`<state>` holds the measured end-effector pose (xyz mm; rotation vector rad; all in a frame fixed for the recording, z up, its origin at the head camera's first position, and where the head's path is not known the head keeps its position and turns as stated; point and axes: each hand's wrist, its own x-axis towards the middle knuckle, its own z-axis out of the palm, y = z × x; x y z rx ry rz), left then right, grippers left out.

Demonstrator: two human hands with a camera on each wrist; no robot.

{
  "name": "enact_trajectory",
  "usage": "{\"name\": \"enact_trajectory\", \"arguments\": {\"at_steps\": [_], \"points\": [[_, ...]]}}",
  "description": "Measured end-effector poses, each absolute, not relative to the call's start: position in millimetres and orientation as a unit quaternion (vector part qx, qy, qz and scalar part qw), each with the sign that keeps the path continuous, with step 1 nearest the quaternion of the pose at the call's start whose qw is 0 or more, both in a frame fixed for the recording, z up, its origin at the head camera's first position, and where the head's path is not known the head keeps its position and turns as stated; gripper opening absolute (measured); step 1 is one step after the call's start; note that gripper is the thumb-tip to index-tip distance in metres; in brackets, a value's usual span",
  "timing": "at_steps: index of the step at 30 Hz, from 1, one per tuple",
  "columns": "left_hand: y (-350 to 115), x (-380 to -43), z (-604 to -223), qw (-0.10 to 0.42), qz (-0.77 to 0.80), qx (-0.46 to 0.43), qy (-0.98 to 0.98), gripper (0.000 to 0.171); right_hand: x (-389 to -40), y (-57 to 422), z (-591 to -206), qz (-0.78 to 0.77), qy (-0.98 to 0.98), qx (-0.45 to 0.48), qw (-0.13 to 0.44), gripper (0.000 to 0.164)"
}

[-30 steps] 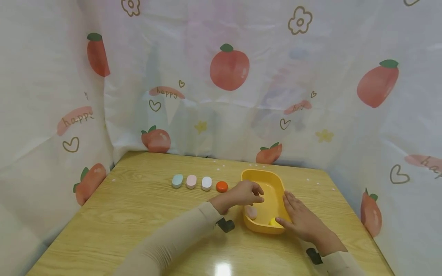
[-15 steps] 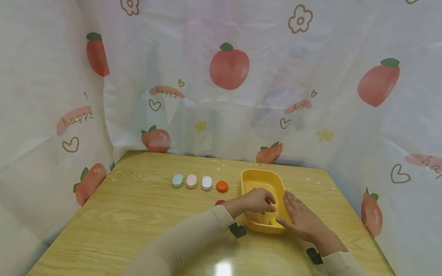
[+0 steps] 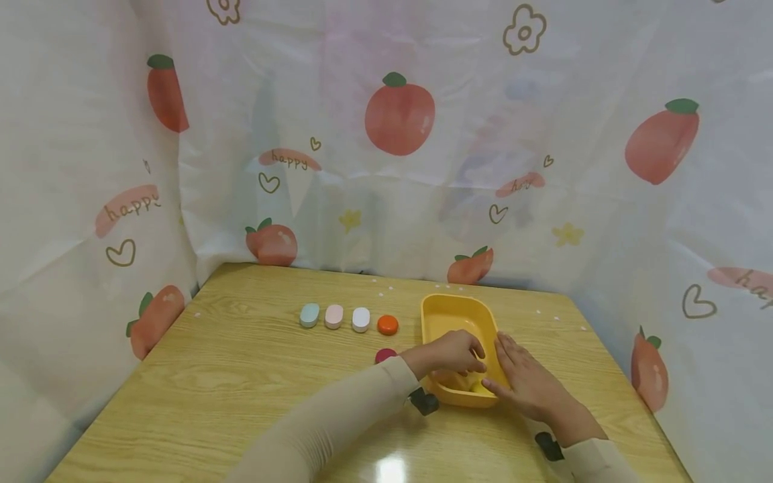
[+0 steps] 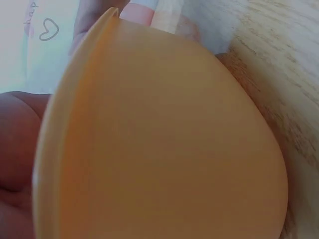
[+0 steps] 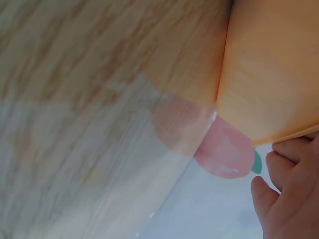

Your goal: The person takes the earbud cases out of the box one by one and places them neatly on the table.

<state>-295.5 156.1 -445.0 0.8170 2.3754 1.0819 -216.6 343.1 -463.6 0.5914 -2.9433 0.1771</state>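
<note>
A yellow plastic bin (image 3: 457,314) stands on the table, its outer wall (image 4: 164,129) filling much of the left wrist view. My left hand (image 3: 454,352) reaches over its left rim, fingers curved downward inside; I cannot tell whether they hold anything. In the near part of the bin a small yellow piece (image 3: 478,388) shows beside those fingers. My right hand (image 3: 534,389) rests with straight fingers along the right rim, its thumb over the edge. From the right wrist view, the right hand's fingers (image 5: 289,174) lie right at the rim.
Left of the bin, small rounded pieces stand in a row: mint (image 3: 310,315), pale pink (image 3: 334,316), white (image 3: 361,319) and orange-red (image 3: 388,325). A crimson piece (image 3: 385,355) sits nearer, partly behind the left forearm. A fruit-print curtain (image 3: 398,188) encloses the wooden table (image 3: 241,362).
My left hand has moved right and nearer, lower into the bin, and now hides the pale pink piece seen there earlier. The crimson piece has come into sight. My right hand stays put.
</note>
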Motion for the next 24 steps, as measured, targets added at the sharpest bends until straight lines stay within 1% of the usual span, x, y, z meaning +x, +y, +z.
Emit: {"name": "enact_trajectory", "arguments": {"at_steps": [5,11,24], "points": [[159.1,-291.1,-448.0,0.215,0.386,0.276,0.854,0.028,-216.6,342.8,-464.0,0.06,-0.976,0.197,0.07,0.087],[161.4,-286.5,-455.4,0.223,0.383,0.264,0.857,0.028,-216.0,342.5,-463.7,0.054,-0.977,0.196,0.071,0.087],[173.3,-289.6,-466.2,0.213,0.331,0.296,0.87,0.025,-216.2,341.8,-462.2,0.054,-0.976,0.198,0.075,0.086]]}}
